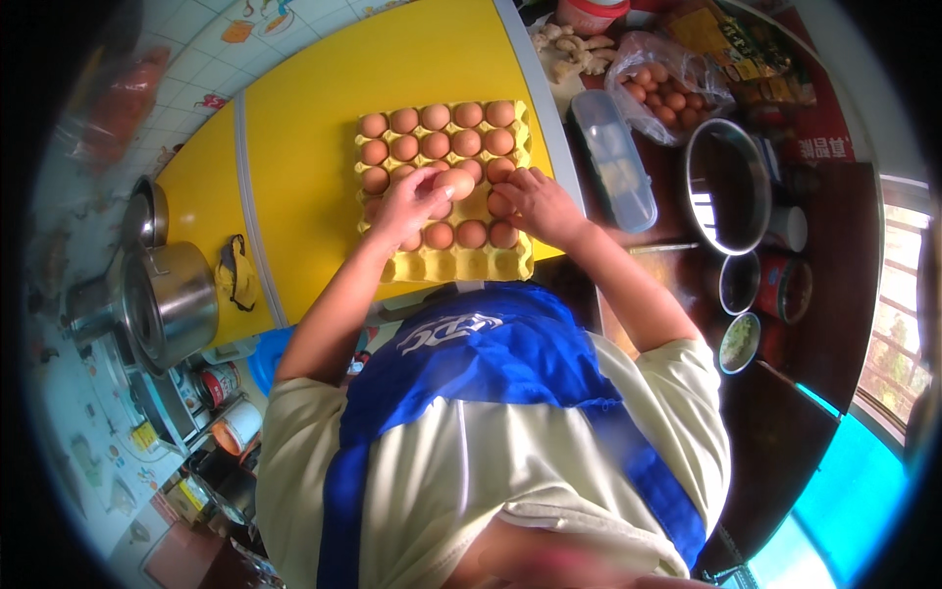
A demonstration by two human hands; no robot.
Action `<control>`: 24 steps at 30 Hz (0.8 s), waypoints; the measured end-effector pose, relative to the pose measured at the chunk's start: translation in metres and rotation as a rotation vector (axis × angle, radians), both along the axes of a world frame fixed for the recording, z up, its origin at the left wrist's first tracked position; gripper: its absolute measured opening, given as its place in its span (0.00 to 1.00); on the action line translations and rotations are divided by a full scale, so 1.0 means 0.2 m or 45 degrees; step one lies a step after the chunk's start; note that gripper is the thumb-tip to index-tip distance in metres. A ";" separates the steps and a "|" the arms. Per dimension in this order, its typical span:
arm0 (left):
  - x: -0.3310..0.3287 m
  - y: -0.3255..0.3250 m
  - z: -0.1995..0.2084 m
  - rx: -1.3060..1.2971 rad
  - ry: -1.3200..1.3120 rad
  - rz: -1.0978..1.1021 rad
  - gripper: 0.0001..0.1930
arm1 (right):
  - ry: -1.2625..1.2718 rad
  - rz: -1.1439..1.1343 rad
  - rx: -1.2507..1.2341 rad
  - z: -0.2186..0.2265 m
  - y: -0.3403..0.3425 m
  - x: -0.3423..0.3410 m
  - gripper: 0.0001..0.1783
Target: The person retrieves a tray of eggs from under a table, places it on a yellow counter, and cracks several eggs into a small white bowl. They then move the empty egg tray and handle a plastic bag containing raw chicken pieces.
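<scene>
Yellow egg tray [442,265]: flat on the yellow tabletop [304,147], eggs [435,117] in most cups.
Left hand [407,204]: fingers closed round a brown egg [455,184], held above the tray's middle.
Right hand [546,208]: fingers bent at a second egg [501,204] on the tray's right side; whether they grip it, I cannot tell.
Brown egg: probably light, stiff, slightly slippery, fragile; best cradled round its widest part with gentle fingertips.

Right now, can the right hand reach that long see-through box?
Probably yes: the box lies to the right of the right hand, and nothing seems to block the way, though that hand is at an egg in the yellow tray.
</scene>
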State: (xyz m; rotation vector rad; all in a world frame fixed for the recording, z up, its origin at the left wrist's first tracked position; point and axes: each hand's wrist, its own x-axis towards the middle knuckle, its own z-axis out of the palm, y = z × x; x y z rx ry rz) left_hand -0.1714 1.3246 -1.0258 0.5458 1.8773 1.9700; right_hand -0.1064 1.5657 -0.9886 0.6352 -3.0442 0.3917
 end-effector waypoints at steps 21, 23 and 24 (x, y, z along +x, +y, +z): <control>0.09 0.03 -0.04 -0.024 -0.190 -0.222 0.14 | 0.289 -0.825 -0.549 0.09 0.80 -0.37 0.23; 0.10 0.01 -0.06 0.016 -0.213 -0.174 0.14 | 0.390 -1.060 -0.067 0.07 1.01 -0.45 0.26; 0.11 0.01 -0.07 0.009 -0.216 -0.163 0.13 | 0.372 -1.008 -0.065 0.05 1.07 -0.47 0.27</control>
